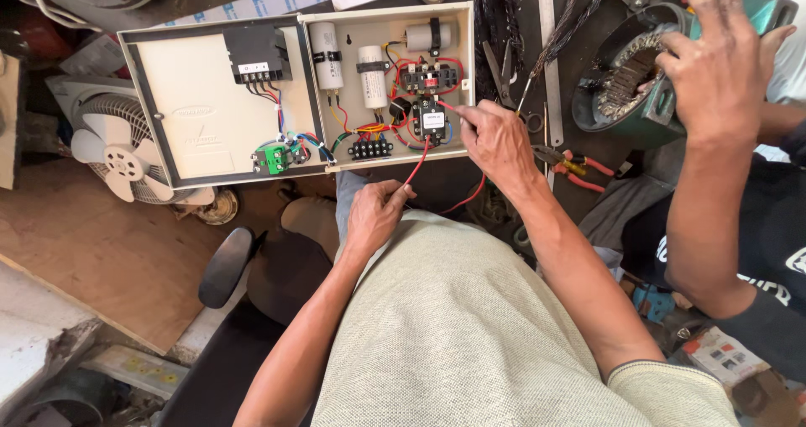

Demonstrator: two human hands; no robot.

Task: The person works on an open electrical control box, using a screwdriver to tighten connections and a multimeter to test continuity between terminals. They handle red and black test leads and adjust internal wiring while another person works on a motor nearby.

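An open cream electrical control box (395,154) lies in front of me, with two white cylindrical capacitors (371,76), a black contactor (431,123) and red, yellow and blue wiring inside. My right hand (497,141) pinches the end of a red wire (417,165) at the contactor's right side. My left hand (375,214) grips the same red wire lower down, just below the box's edge. The box's hinged lid (201,116) lies open to the left, carrying a black breaker and a green switch.
Another person's hand (718,66) rests on a green motor stator (630,83) at the upper right. Red-handled pliers (579,168) and a metal ruler (547,49) lie on the dark bench. A white fan (117,150) sits on the left.
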